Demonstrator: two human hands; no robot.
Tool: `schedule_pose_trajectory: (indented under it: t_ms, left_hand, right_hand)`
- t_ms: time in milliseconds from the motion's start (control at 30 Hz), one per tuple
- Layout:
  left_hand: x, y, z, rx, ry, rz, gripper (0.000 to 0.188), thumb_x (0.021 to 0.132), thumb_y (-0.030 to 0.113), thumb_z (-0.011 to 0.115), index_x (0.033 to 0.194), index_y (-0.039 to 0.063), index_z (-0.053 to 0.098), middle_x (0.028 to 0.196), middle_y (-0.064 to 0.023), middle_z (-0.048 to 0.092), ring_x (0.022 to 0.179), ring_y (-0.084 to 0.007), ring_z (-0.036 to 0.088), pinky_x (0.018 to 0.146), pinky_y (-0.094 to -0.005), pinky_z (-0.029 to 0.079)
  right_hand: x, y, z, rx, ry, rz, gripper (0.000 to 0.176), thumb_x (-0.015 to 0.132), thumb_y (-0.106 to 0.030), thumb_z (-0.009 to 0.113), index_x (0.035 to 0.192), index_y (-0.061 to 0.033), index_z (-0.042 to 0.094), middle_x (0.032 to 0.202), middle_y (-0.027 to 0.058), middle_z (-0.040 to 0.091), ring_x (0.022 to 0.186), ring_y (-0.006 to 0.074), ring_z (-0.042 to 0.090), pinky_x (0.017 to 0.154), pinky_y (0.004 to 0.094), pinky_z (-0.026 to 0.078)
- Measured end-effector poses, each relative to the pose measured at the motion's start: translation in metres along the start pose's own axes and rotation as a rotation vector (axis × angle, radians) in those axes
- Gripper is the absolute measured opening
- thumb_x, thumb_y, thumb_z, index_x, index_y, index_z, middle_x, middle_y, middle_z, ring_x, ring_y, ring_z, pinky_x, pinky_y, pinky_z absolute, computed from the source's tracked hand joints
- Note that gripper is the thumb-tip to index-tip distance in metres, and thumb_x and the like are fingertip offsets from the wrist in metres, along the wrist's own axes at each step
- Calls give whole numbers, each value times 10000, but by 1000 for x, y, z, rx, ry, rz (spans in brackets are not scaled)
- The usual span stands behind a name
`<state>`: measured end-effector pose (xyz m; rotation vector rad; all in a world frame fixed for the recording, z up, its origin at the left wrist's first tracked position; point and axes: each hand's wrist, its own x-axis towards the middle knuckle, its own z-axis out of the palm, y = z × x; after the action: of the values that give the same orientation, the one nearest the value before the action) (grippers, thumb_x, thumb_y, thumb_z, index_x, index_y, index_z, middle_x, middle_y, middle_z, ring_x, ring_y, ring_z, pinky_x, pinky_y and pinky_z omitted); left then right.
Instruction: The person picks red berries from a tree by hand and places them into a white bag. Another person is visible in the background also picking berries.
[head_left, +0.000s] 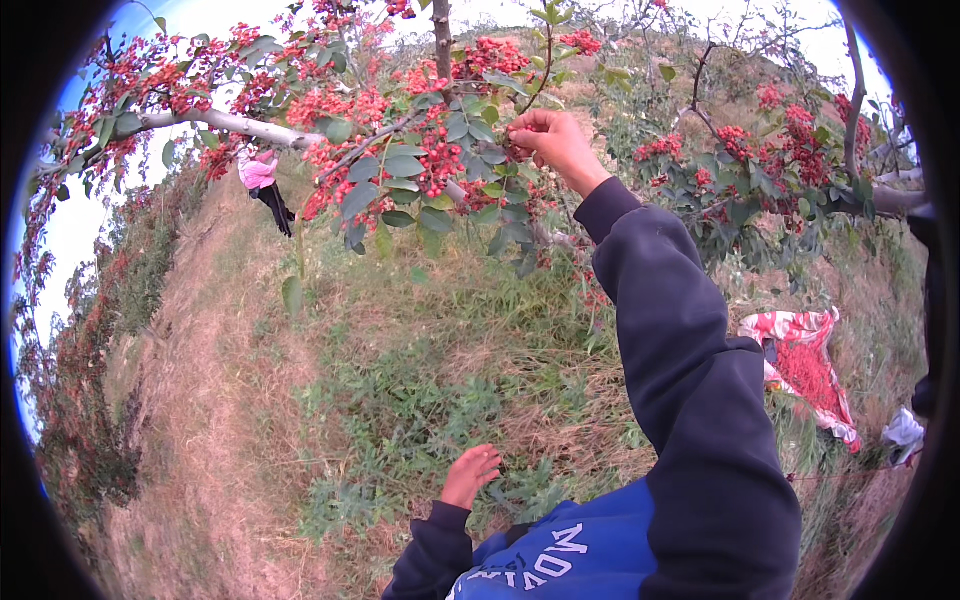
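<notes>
My right hand (559, 142) is raised to the branches, thumb and fingertips pinched on a small cluster of red berries (517, 135) that look like Sichuan pepper. The fingers partly hide this cluster. Just left of it hang fuller red clusters (441, 154) among green leaflets (405, 166). My left hand (472, 472) is low in front of my body, above the weeds. It holds nothing that I can see, and its fingers are loosely apart.
A thick pale branch (225, 124) crosses at the upper left; another limb (892, 199) reaches in from the right. On the grass at right lies a red-and-white sheet (795, 322) bearing picked red berries (806, 371). A white bag (902, 433) is near it. A person in pink (259, 174) stands farther off.
</notes>
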<state>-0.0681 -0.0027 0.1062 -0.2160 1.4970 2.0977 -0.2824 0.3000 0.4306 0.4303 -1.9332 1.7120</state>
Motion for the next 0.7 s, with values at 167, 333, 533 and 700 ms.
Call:
schedule_pose_trajectory:
  t_ms: [167, 333, 533, 700]
  left_hand:
    - [0, -2, -2, 7, -24, -8, 299, 875, 169, 456, 1133, 17, 446, 1104, -97, 517, 998, -191, 521, 821, -318, 445]
    - [-2, -4, -7, 3, -41, 1, 283, 881, 144, 432, 1128, 7, 440, 1127, -127, 495, 1017, -221, 513, 841, -351, 438]
    - [-7, -5, -19, 4, -47, 3, 285, 875, 135, 440, 1129, 7, 440, 1130, -129, 496, 1023, -224, 511, 837, -350, 443]
    - [-6, -4, -18, 39, -95, -82, 287, 870, 135, 440, 1126, 3, 443, 1125, -137, 501, 1018, -231, 513, 842, -360, 442]
  right_hand:
    - [3, -8, 2, -132, 0, 69, 45, 705, -59, 599, 742, -43, 579, 648, -2, 573, 540, 45, 519, 403, 182, 335]
    - [13, -5, 4, -703, 190, -304, 60, 654, -57, 604, 708, -45, 582, 653, 68, 580, 599, 168, 558, 530, 282, 427]
    - [4, 3, -19, -490, 274, -279, 125, 755, -119, 536, 840, -35, 570, 712, 36, 533, 564, 131, 524, 503, 259, 439]
    - [-17, 28, -25, 584, 69, 439, 261, 817, -232, 489, 995, -42, 507, 778, 37, 532, 573, 135, 541, 454, 225, 425]
